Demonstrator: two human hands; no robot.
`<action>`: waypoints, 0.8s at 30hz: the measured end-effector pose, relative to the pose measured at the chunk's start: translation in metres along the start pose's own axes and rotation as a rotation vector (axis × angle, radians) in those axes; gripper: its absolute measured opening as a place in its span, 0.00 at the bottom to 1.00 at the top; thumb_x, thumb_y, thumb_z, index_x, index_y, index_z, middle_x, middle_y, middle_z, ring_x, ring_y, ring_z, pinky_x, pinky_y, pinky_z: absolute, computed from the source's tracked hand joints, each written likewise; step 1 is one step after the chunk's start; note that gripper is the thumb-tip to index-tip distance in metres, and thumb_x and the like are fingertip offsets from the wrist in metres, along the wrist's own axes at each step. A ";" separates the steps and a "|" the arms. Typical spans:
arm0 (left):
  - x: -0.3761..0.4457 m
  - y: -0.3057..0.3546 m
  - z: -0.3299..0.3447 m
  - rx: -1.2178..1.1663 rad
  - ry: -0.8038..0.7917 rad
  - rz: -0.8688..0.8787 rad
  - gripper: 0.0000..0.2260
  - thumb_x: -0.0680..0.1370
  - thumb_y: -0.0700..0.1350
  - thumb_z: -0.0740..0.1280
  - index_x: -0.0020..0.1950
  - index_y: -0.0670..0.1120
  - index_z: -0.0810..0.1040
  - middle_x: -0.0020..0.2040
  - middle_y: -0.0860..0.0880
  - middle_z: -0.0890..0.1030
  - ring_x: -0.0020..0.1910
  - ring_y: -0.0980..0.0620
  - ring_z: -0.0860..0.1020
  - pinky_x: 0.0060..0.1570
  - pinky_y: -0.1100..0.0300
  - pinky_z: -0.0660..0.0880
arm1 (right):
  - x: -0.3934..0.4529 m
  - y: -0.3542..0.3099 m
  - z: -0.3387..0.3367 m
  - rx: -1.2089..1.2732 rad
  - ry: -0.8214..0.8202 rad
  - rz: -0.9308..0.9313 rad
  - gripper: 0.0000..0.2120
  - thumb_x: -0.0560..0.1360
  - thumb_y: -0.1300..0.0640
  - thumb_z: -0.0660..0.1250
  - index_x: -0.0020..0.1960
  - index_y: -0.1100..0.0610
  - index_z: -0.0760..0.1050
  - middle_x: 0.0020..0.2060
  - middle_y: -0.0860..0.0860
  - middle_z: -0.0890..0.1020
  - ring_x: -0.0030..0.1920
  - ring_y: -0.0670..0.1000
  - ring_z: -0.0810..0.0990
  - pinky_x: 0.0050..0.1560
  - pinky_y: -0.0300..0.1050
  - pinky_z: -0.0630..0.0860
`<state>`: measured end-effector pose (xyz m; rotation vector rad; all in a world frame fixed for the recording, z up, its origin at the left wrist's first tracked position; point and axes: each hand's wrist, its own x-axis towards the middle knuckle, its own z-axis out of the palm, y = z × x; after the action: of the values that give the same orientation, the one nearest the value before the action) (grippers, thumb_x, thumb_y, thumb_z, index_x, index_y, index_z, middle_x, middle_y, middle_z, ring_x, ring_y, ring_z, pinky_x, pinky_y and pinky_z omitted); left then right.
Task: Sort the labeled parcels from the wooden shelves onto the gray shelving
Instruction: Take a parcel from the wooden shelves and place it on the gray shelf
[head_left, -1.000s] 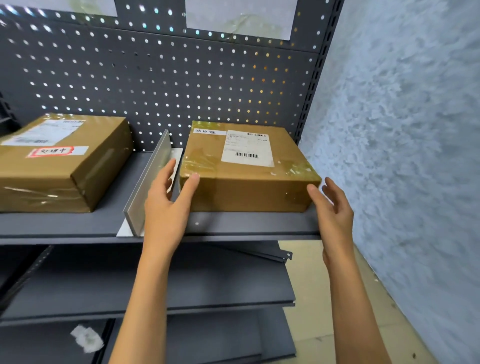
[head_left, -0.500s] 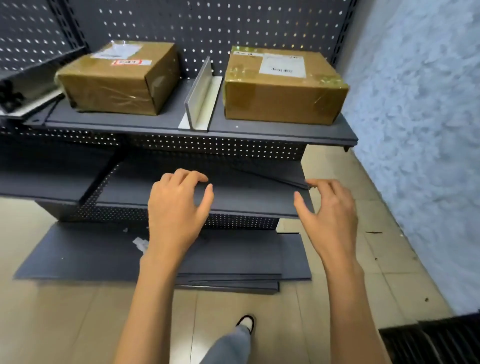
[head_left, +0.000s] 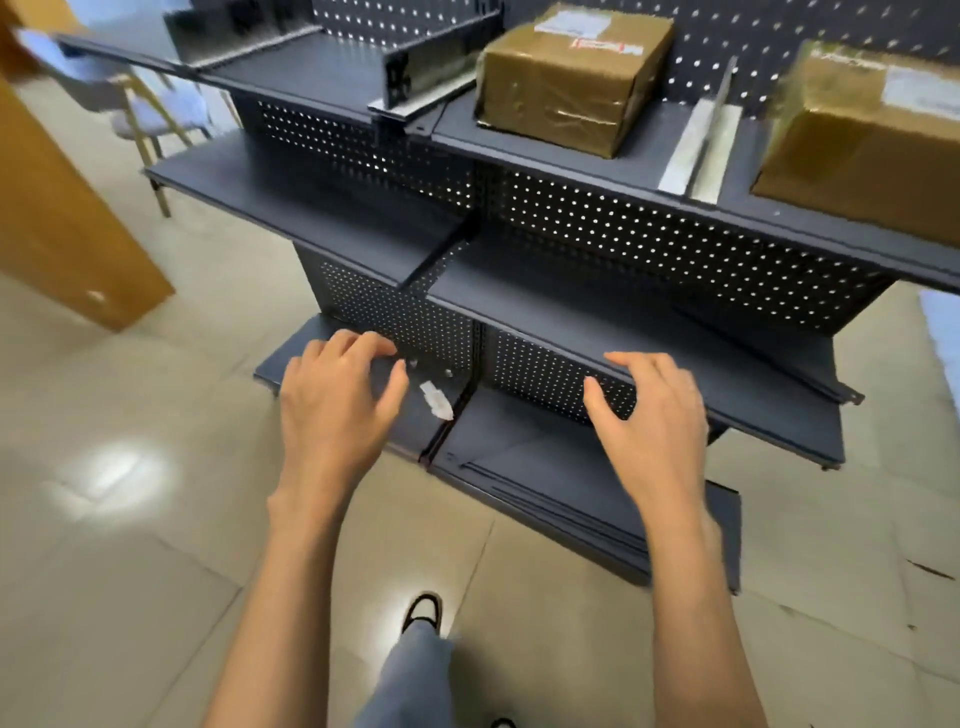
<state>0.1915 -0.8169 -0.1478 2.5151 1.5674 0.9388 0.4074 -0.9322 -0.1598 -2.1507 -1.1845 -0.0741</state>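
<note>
Since the earlier frames both hands have come away from the right-hand parcel and the view has swung left and back. Gray shelving (head_left: 597, 202) fills the scene, its perforated back panels behind several tiers. Two brown labeled parcels sit on the upper tier: the left parcel (head_left: 566, 73) and the right parcel (head_left: 872, 150), with one pale divider (head_left: 704, 140) standing between them. Below, the left hand (head_left: 332, 415) and right hand (head_left: 654, 426) hover apart, fingers loosely spread, holding nothing. One crumpled white scrap (head_left: 436, 400) lies on the bottom shelf between them.
</note>
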 end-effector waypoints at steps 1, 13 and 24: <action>0.002 -0.015 -0.006 0.014 0.020 -0.028 0.10 0.74 0.49 0.65 0.47 0.45 0.81 0.43 0.44 0.81 0.42 0.39 0.78 0.42 0.50 0.73 | 0.004 -0.013 0.009 0.000 -0.020 -0.030 0.14 0.76 0.52 0.68 0.59 0.56 0.77 0.53 0.53 0.79 0.55 0.56 0.74 0.54 0.44 0.62; 0.047 -0.263 -0.099 0.185 0.236 -0.402 0.06 0.75 0.45 0.69 0.49 0.45 0.82 0.45 0.45 0.82 0.45 0.40 0.78 0.42 0.53 0.68 | 0.067 -0.270 0.182 0.183 -0.177 -0.361 0.13 0.76 0.52 0.67 0.59 0.55 0.78 0.54 0.51 0.79 0.56 0.55 0.74 0.58 0.50 0.68; 0.063 -0.462 -0.160 0.313 0.314 -0.677 0.05 0.75 0.45 0.70 0.49 0.44 0.81 0.46 0.46 0.82 0.46 0.42 0.78 0.42 0.55 0.65 | 0.069 -0.489 0.339 0.280 -0.392 -0.665 0.14 0.75 0.53 0.69 0.58 0.56 0.78 0.51 0.55 0.79 0.53 0.58 0.75 0.55 0.49 0.67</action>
<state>-0.2420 -0.5825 -0.1401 1.7756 2.5880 1.0604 -0.0153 -0.5089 -0.1393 -1.4921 -1.9696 0.2209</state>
